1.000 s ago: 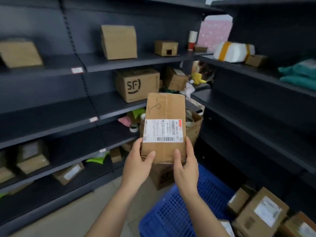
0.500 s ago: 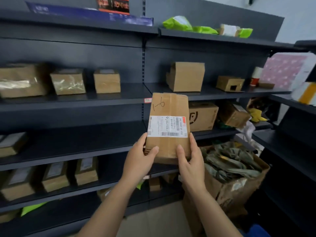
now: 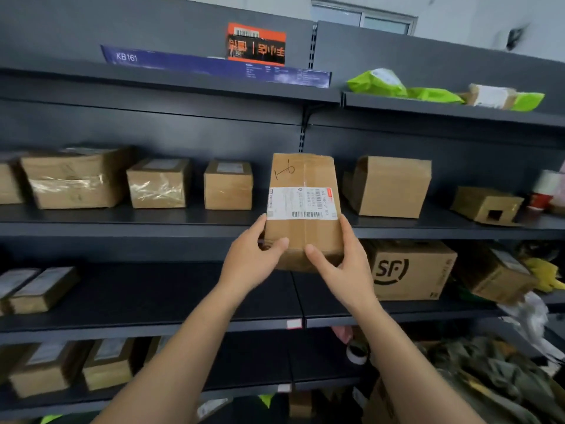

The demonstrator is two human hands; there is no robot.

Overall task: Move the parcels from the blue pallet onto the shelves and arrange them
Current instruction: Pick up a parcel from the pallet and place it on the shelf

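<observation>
I hold a brown cardboard parcel upright in front of the dark shelves. It has a white barcode label and "1-6" written on top. My left hand grips its lower left edge, thumb on the front. My right hand grips the lower right edge the same way. The parcel hangs before a gap on the second shelf, between a small box on the left and a bigger box on the right. The blue pallet is out of view.
Several taped boxes line the second shelf at left. An SF box and a tilted box sit on the third shelf at right. Green bags lie on the top shelf. A bag of clothing stands low right.
My view has swung left and up from the pallet to the shelf wall. The parcel rose with both hands to the level of the second shelf; the grip is unchanged.
</observation>
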